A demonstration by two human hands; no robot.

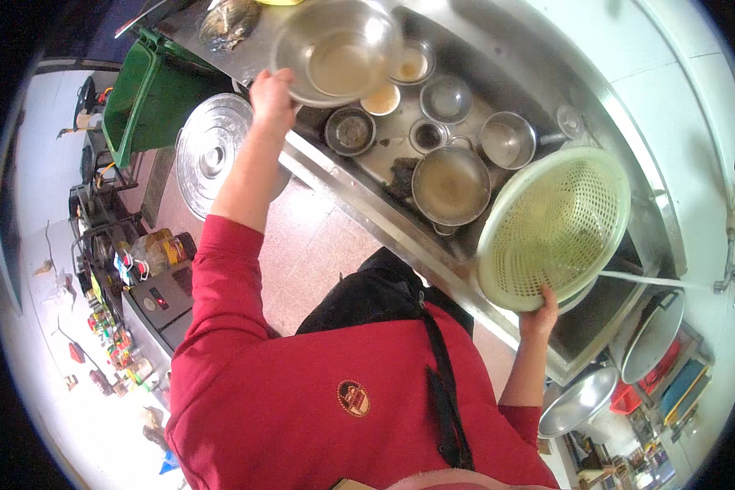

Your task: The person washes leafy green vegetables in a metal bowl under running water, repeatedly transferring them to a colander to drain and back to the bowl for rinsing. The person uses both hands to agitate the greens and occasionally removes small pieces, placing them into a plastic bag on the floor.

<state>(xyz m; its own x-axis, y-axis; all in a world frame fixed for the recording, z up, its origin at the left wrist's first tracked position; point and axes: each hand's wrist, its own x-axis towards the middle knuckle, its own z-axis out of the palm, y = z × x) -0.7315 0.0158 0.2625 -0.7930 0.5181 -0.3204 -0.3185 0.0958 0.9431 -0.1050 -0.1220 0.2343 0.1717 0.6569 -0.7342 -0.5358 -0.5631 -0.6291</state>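
Note:
My left hand (272, 98) grips the rim of a large stainless steel basin (343, 58), which is tilted over the sink's upper left end. My right hand (540, 312) holds the near rim of a pale green plastic colander (557, 229), tilted above the sink's right part. Between them, in the long steel sink (392, 144), lie several metal bowls, among them a wide one with cloudy liquid (451, 185) and a smaller one (508, 139). A bowl with pale orange contents (381, 100) sits beneath the basin's edge. Water runs from a wall tap (726, 285) behind the colander.
Left of the sink stand a green waste bin (153, 92) and a round metal lid (213, 154). A plastic-wrapped item (229, 23) lies on the steel counter at the top left. More metal basins (579, 401) lean at the lower right. The sink's front edge (367, 211) runs before me.

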